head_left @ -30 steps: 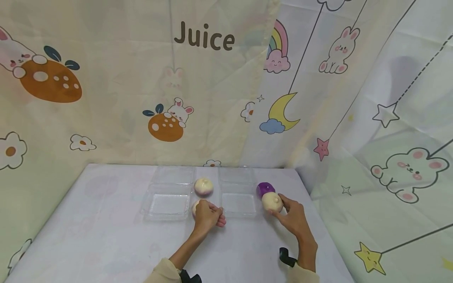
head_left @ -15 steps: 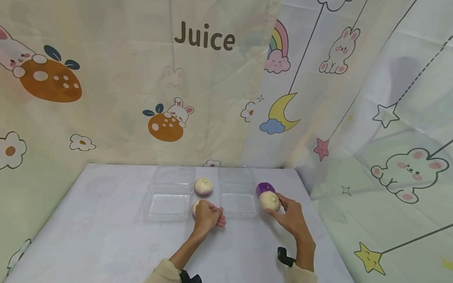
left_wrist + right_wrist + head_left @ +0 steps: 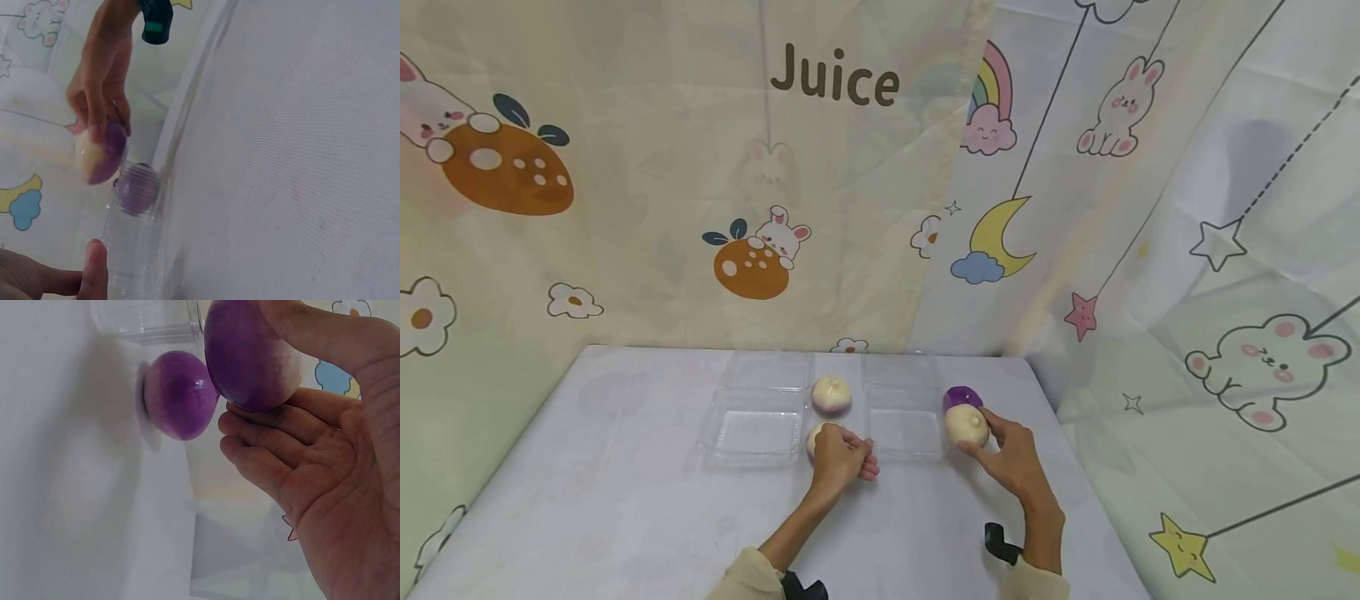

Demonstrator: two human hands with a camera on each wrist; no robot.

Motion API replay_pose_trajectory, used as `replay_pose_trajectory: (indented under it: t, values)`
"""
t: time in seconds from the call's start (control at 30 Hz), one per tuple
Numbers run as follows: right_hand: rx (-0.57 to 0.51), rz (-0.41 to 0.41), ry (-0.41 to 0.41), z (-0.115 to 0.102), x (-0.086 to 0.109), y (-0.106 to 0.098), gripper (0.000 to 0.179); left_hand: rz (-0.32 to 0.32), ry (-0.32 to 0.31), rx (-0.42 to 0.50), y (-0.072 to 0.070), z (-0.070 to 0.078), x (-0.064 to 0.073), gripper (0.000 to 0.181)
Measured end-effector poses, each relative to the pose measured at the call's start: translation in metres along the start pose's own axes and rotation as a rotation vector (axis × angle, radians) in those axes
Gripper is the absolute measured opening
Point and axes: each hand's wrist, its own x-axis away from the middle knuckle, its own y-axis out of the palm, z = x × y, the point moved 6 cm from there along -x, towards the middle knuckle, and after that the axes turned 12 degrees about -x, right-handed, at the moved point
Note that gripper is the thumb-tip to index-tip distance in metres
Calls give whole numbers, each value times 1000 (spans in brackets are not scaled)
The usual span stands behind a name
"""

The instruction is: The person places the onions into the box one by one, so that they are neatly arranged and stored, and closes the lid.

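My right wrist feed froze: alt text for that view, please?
A right hand holds a round purple-and-cream vegetable. Beside it in the image, another purple vegetable sits on a white tabletop, and part of a clear plastic container shows at the top.

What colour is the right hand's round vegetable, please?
The vegetable is cream and purple, clearest from the left wrist.

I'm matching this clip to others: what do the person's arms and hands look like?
Both sleeves are beige, with a dark, bent gadget beside each; the right one shows a green patch. The left hand and right hand are bare.
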Motion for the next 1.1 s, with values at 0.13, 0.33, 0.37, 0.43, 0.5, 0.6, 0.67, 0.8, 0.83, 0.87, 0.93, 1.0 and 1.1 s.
replay_pose_trajectory:
  t: [0.13, 0.33, 0.37, 0.43, 0.5, 0.6, 0.67, 0.8, 0.83, 0.87, 0.93, 1.0, 1.1]
  values:
    - [9, -1, -8, -3, -2, 2, 80, -1, 3, 0, 0, 0, 0, 11]
    - [-6, -2, -12, -5, -4, 5, 79, 6, 2, 2, 0, 1, -1, 11]
    - [-10, -5, -7, -5, -4, 6, 79, 7, -2, 1, 0, 1, -1, 11]
    - [-19, -11, 4, -5, -5, 8, 80, 8, 3, 0, 0, 2, -1, 10]
    - [-26, -15, 12, -5, -5, 10, 81, 9, -3, -2, -1, 2, -1, 10]
    - [-40, -13, 10, -7, -5, 11, 80, 7, -1, -7, -1, 2, -1, 10]
    - [-51, -14, -2, -9, -5, 13, 78, 6, -5, -9, -1, 2, -1, 10]
    - [-64, -29, -43, -14, -6, 18, 75, 1, -2, -10, -1, 1, 0, 10]
    - [-67, -33, -48, -15, -7, 20, 75, 0, -3, -10, -1, 1, 0, 10]
    - [-72, -37, -49, -16, -7, 21, 76, -1, -3, -10, -1, 1, 0, 10]
    - [-82, -42, -48, -17, -8, 23, 76, -1, 2, -12, -1, 1, 1, 11]
    - [-87, -42, -40, -18, -8, 25, 77, -1, 6, -12, -1, 0, 1, 11]
    - [-91, -46, -41, -20, -9, 27, 77, 1, 9, -12, -1, 0, 1, 11]
